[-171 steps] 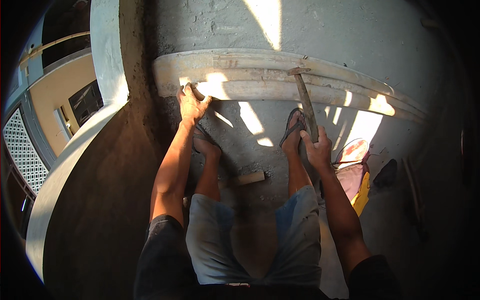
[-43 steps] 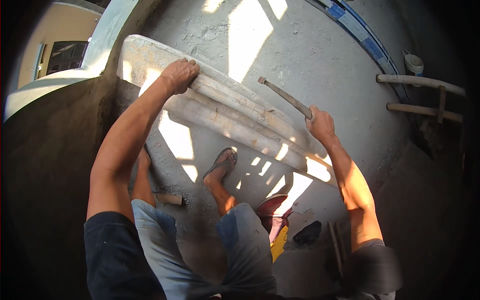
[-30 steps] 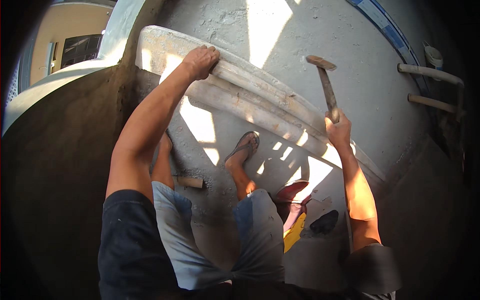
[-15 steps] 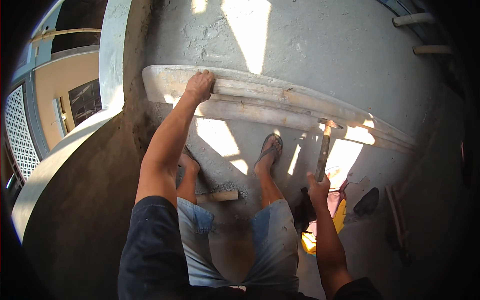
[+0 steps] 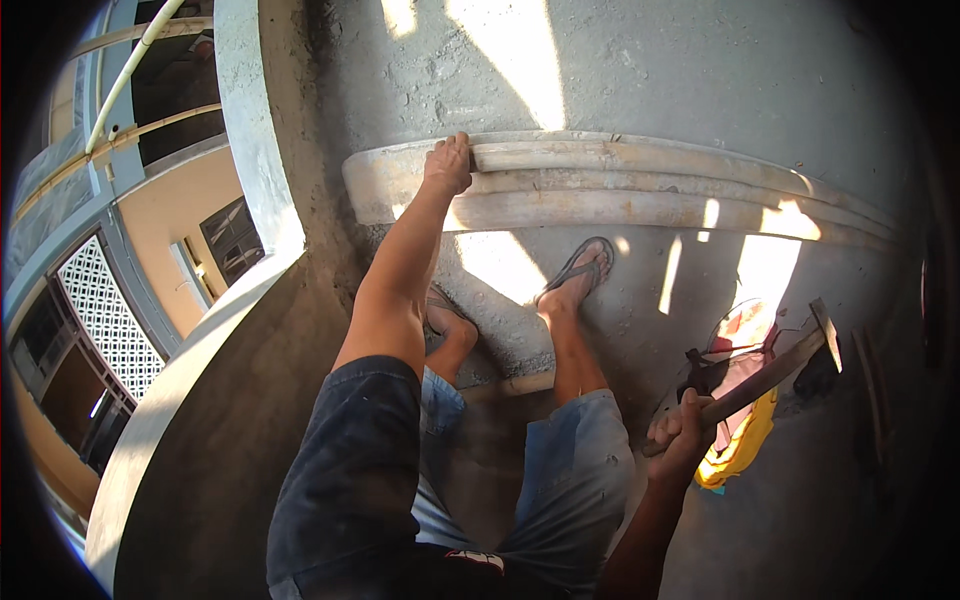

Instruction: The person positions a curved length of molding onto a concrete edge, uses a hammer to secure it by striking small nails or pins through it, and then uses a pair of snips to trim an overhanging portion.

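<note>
A long, pale, ridged moulding [image 5: 600, 183] lies across the floor in front of my feet. My left hand [image 5: 450, 165] is closed at its left part, against the upper ridges. A small dark edge shows at the right of those fingers; what they hold is hidden. My right hand [image 5: 682, 432] grips a hammer [image 5: 762, 385] near the end of its handle. The hammer is raised at the right, clear of the moulding, with its metal head pointing away to the upper right.
A low wall [image 5: 190, 420] runs along my left, joining a pillar [image 5: 240, 110]. Behind the right hand lies a yellow and pink bag [image 5: 742, 450] with a dark thing beside it. A short pale length of wood or pipe [image 5: 510, 387] lies between my legs. Sunlit patches mark the grey floor.
My right hand has drawn the hammer back off the moulding, nearer to me, swinging its head to the right. My left hand stays at the same part of the moulding. The view has shifted.
</note>
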A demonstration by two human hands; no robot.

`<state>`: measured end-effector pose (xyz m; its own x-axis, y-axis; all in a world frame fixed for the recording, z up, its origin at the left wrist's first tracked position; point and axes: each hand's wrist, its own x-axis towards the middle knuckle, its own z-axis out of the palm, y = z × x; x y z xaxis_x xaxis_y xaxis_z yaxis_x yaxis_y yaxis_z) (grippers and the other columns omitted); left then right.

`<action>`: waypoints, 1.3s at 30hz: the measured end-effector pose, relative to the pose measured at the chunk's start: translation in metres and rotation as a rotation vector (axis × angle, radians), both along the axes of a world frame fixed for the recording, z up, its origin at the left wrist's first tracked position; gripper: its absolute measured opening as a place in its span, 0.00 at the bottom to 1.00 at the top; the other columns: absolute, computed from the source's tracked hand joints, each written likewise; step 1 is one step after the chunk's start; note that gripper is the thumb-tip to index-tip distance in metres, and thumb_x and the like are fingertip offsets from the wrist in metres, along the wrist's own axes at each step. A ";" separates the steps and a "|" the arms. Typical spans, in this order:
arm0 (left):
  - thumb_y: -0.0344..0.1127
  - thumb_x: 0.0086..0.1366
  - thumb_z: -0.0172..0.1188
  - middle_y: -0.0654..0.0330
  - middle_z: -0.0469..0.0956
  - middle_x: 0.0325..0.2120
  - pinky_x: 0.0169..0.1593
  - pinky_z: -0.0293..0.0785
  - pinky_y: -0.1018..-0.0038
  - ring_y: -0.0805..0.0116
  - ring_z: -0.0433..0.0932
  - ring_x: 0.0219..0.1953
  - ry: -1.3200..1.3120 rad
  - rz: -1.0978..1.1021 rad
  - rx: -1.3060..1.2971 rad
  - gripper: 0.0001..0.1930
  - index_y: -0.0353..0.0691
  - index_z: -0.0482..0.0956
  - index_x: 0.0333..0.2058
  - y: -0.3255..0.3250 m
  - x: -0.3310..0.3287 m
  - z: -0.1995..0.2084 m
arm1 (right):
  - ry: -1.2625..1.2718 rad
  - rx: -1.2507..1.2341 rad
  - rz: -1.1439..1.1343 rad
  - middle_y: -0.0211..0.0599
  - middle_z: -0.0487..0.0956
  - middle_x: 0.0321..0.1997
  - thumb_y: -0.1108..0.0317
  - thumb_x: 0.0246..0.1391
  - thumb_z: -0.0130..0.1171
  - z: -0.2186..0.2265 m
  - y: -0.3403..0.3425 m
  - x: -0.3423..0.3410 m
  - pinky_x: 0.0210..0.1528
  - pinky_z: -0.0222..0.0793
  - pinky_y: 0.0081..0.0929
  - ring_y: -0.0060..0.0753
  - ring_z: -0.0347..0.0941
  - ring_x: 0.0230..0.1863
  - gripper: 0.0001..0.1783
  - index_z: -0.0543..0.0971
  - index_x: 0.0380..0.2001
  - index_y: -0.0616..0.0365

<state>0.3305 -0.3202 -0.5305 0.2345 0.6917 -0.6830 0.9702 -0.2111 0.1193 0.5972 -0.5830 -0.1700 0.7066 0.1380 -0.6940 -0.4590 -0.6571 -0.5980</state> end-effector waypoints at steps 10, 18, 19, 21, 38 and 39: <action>0.34 0.54 0.63 0.50 0.72 0.52 0.59 0.71 0.58 0.49 0.69 0.59 0.098 -0.026 -0.054 0.26 0.40 0.65 0.51 0.010 0.001 -0.018 | 0.501 0.037 -0.186 0.23 0.63 0.14 0.66 0.61 0.60 -0.095 0.043 -0.022 0.16 0.59 0.24 0.19 0.60 0.12 0.13 0.69 0.25 0.53; 0.40 0.40 0.76 0.46 0.78 0.46 0.56 0.73 0.62 0.46 0.76 0.52 0.071 -0.099 -0.242 0.38 0.39 0.64 0.48 0.034 0.008 -0.004 | 0.549 0.038 -0.332 0.20 0.60 0.14 0.60 0.61 0.62 -0.116 0.063 0.007 0.16 0.56 0.26 0.19 0.56 0.12 0.17 0.67 0.22 0.48; 0.40 0.40 0.76 0.46 0.78 0.46 0.56 0.73 0.62 0.46 0.76 0.52 0.075 -0.114 -0.239 0.38 0.39 0.64 0.48 0.038 0.001 -0.004 | 0.591 0.026 -0.335 0.19 0.60 0.14 0.60 0.61 0.62 -0.116 0.067 0.008 0.15 0.55 0.26 0.18 0.55 0.12 0.16 0.66 0.24 0.46; 0.41 0.39 0.76 0.48 0.79 0.45 0.54 0.74 0.61 0.48 0.77 0.51 0.112 -0.129 -0.332 0.38 0.40 0.68 0.50 0.041 0.005 -0.004 | 0.603 0.019 -0.373 0.19 0.60 0.14 0.59 0.61 0.62 -0.121 0.071 0.011 0.16 0.56 0.26 0.19 0.56 0.12 0.16 0.67 0.24 0.46; 0.40 0.41 0.68 0.49 0.83 0.32 0.46 0.77 0.61 0.48 0.81 0.39 -0.091 -0.220 -0.400 0.22 0.38 0.77 0.37 0.042 0.001 0.016 | 0.607 -0.026 -0.510 0.21 0.64 0.20 0.50 0.60 0.61 -0.131 0.102 -0.032 0.22 0.60 0.26 0.20 0.59 0.17 0.16 0.70 0.33 0.47; 0.40 0.41 0.68 0.49 0.83 0.32 0.46 0.77 0.61 0.48 0.81 0.39 -0.093 -0.217 -0.401 0.22 0.38 0.77 0.37 0.042 0.002 0.018 | 0.626 -0.034 -0.541 0.22 0.64 0.20 0.50 0.60 0.60 -0.129 0.105 -0.032 0.22 0.60 0.26 0.20 0.60 0.17 0.16 0.70 0.35 0.48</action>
<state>0.3324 -0.2780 -0.5123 0.4173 0.3054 -0.8559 0.8900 -0.3278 0.3170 0.5652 -0.4776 -0.2993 0.1505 -0.1381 -0.9789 -0.9587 -0.2623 -0.1104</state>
